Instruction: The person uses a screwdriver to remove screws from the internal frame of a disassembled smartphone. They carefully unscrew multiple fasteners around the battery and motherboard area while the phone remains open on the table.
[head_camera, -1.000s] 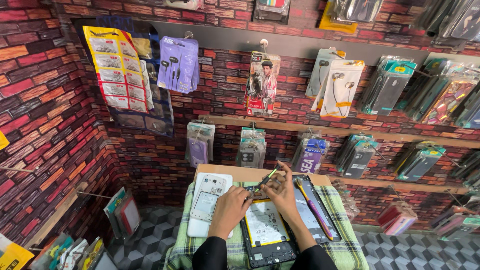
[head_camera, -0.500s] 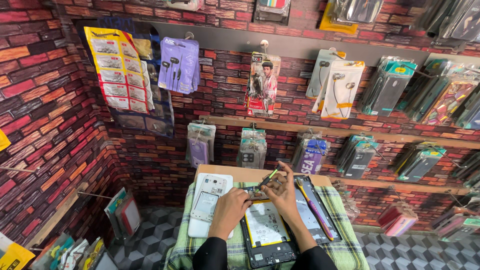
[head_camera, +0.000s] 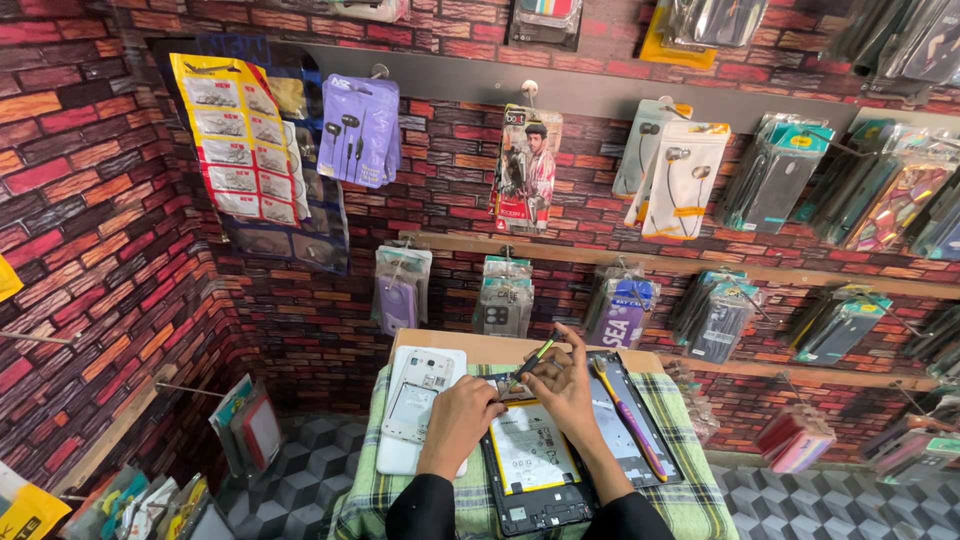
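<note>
I am partway through opening up the one large dark tablet with its back cover off and pale battery showing (head_camera: 533, 465), which lies flat on the single green checked cloth (head_camera: 690, 495) over the small wooden table (head_camera: 470, 345). Left of it lie two white back shells (head_camera: 420, 410), stacked; right of it, one dark glass panel (head_camera: 625, 425) with one purple-handled tool (head_camera: 630, 420) across it. My left hand (head_camera: 462, 415) rests fingers-down at the tablet's top edge, steadying it. My right hand (head_camera: 565, 385) is pressed around one thin green-handled screwdriver (head_camera: 535, 357), tip at the top rim. I judge the next move needs firm, straight downward pressure so the tip doesn't slip.
</note>
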